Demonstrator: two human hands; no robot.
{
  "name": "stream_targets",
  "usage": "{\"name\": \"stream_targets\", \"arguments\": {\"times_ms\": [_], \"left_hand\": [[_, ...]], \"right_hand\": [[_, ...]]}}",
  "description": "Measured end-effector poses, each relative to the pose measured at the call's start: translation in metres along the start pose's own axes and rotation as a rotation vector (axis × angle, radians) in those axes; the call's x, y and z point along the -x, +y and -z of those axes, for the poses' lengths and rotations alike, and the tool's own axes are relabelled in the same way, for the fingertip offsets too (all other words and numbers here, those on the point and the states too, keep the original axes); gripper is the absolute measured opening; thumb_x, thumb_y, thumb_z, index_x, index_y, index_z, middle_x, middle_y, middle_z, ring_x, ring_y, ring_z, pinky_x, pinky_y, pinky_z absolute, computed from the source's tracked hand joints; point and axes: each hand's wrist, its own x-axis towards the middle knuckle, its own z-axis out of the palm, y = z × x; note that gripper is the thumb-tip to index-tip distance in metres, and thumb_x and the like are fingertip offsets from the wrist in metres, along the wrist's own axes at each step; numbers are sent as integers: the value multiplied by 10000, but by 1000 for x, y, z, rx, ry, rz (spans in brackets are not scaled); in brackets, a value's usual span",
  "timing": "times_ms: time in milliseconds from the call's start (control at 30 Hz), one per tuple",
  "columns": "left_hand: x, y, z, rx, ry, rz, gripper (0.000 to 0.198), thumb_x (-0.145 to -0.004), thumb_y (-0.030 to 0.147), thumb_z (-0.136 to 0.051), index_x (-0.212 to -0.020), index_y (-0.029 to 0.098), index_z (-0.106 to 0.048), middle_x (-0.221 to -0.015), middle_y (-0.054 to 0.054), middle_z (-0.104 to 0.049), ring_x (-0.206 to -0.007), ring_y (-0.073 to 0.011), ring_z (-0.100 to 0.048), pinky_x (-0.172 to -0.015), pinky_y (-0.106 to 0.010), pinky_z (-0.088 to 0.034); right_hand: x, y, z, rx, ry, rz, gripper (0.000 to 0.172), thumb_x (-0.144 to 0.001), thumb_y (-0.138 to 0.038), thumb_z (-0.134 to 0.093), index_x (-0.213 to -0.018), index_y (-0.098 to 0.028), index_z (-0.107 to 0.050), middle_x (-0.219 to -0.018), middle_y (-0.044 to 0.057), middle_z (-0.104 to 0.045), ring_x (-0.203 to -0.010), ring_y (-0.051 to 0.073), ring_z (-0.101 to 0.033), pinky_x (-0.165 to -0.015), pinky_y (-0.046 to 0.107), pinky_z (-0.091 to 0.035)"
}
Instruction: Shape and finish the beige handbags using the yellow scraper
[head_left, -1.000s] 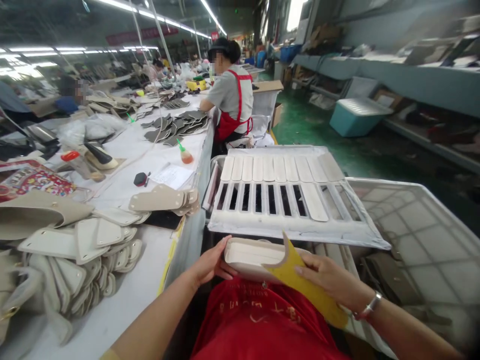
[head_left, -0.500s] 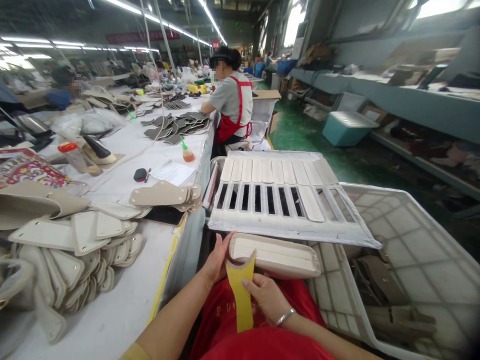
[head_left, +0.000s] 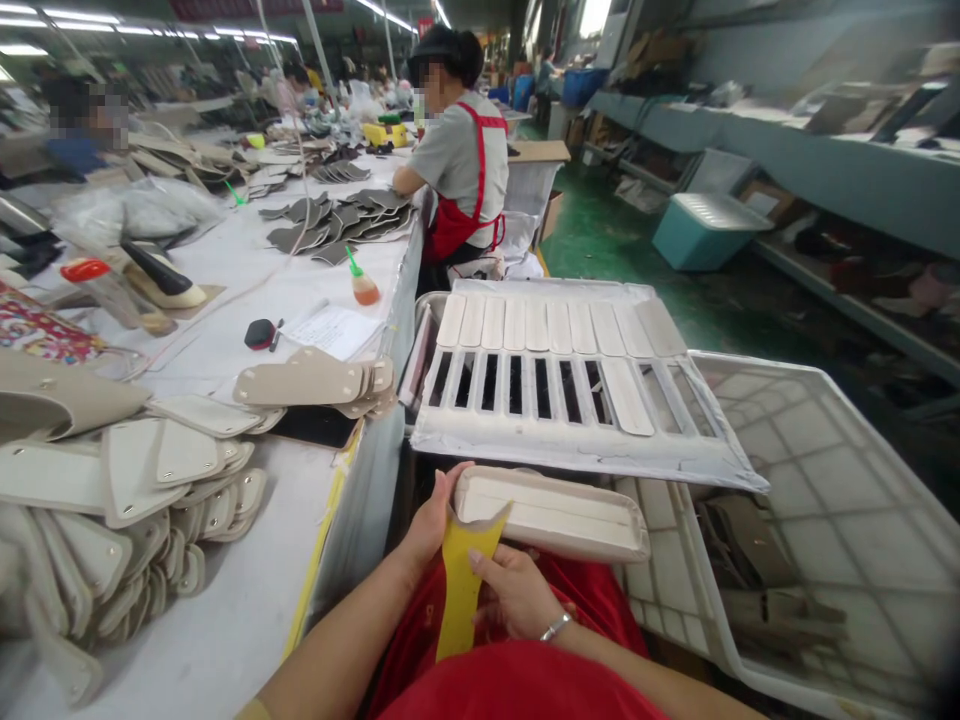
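A long beige piece with rounded ends, which looks like a leather bag body with its pale flat side up [head_left: 555,512], lies across my lap. My left hand [head_left: 435,515] is closed around its left end, fingers partly hidden behind it. My right hand [head_left: 517,590] pinches a flat yellow piece with a concave curved top edge [head_left: 466,580] between thumb and fingers. The top edge of this yellow piece lies against the lower left end of the bag body. Beneath both is a red apron [head_left: 525,690].
A white slotted rack [head_left: 480,440] holding pale strips stands just ahead. To the right is a white crate [head_left: 847,480] with beige pieces inside. On the left table are stacked beige straps [head_left: 135,540] and a glue bottle [head_left: 364,288]. A co-worker [head_left: 469,170] sits beyond the rack.
The yellow piece has tilted, its lower end swinging left, and my right hand has shifted slightly left with it. My left hand keeps its hold. The camera view has turned slightly.
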Motion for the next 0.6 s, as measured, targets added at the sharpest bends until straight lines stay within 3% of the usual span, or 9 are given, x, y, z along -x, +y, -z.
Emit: {"name": "stream_targets", "arguments": {"times_ms": [200,467,533,600], "left_hand": [[-7,5,-5,-260,73,6,564,-858,613,-248,-1161,210,-500,-1058,-38,-634,-975,-190,-571,-887,-297,-419],[-20,11,-12,-771,170,-101,467,-888,535,-237,-964,196,-549,-880,-51,-622,-811,-199,-562,-754,-303,-433],[-23,19,-13,-953,189,-132,416,-875,516,-315,-977,204,-570,-927,-70,-622,-872,-232,-558,-811,-337,-407],[-27,27,-16,-1147,187,-234,361,-841,475,-430,-1045,216,-579,-1103,-94,-583,-1021,-273,-507,-920,-372,-335]], "right_hand": [[-2,-4,7,-110,-45,-58,566,-557,-536,-722,-921,-128,-578,-701,57,-670,-517,155,-609,-428,235,-454],[-9,-9,14,-112,-15,-118,588,-542,-588,-700,-907,-137,-612,-669,46,-670,-523,159,-608,-459,246,-466],[-14,-7,10,-97,-23,-137,586,-531,-605,-691,-890,-149,-611,-650,37,-666,-519,166,-609,-466,258,-473],[-19,-5,5,-100,-33,-149,584,-513,-616,-687,-871,-163,-601,-686,42,-672,-556,186,-626,-474,270,-483]]}}
